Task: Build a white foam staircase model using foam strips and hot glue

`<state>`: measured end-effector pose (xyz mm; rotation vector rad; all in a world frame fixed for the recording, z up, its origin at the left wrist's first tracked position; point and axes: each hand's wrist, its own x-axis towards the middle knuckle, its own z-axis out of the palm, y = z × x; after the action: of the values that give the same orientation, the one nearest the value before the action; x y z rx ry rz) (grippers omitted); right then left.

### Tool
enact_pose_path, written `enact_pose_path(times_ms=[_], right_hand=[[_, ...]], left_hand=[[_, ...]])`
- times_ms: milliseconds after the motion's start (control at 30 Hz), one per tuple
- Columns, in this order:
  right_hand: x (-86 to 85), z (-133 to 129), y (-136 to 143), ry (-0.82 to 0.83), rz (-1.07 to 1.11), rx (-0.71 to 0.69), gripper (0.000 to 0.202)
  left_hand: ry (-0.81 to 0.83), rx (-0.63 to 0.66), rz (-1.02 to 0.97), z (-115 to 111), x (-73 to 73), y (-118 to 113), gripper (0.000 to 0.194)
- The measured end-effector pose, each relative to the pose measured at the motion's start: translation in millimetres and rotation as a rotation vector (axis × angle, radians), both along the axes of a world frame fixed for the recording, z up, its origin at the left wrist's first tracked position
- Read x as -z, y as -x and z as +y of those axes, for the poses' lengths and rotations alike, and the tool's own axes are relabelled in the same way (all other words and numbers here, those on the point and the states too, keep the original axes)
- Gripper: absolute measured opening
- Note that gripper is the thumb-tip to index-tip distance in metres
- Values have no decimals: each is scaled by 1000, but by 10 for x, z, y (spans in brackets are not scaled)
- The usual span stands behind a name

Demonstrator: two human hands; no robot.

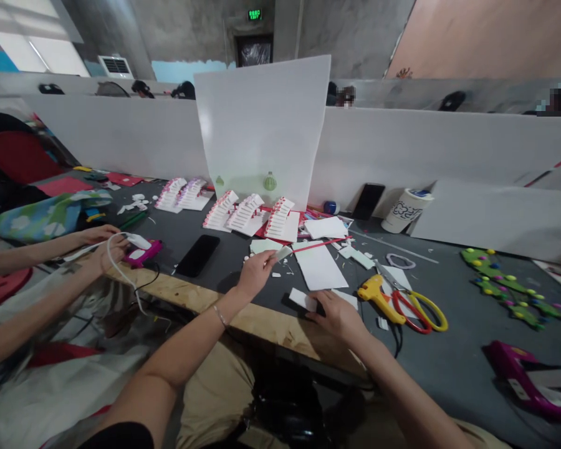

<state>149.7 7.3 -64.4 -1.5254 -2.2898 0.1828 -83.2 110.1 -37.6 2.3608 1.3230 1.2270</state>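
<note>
My left hand (256,272) pinches a small pale foam board piece (283,252) above the dark tabletop. A thin red stick (322,244) runs right from that piece; whether the two are joined I cannot tell. At the table's front edge my right hand (339,313) has its fingers closed on a white foam board strip (302,299). Between and beyond the hands lies a larger white board (320,267). A yellow glue gun (380,298) and scissors with red and yellow handles (427,312) lie right of my right hand.
Several white fan-like pieces with red tips (219,211) stand behind my hands, before an upright white panel (266,125). A black phone (197,255) lies left. A paper cup (404,212) and green beaded pieces (505,284) are right. A co-worker's hands (110,244) work at far left.
</note>
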Motion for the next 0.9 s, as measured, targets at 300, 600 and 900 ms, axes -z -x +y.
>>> enact_pose_path(times_ms=[300, 600, 900], right_hand=[[3, 57, 65, -137, -61, 64, 41], [-47, -26, -171, -66, 85, -33, 31], [-55, -25, 165, -94, 206, 2, 18]], left_hand=[[-204, 348, 461, -554, 232, -91, 17], [95, 353, 240, -608, 323, 9, 34], [553, 282, -412, -457, 384, 17, 26]])
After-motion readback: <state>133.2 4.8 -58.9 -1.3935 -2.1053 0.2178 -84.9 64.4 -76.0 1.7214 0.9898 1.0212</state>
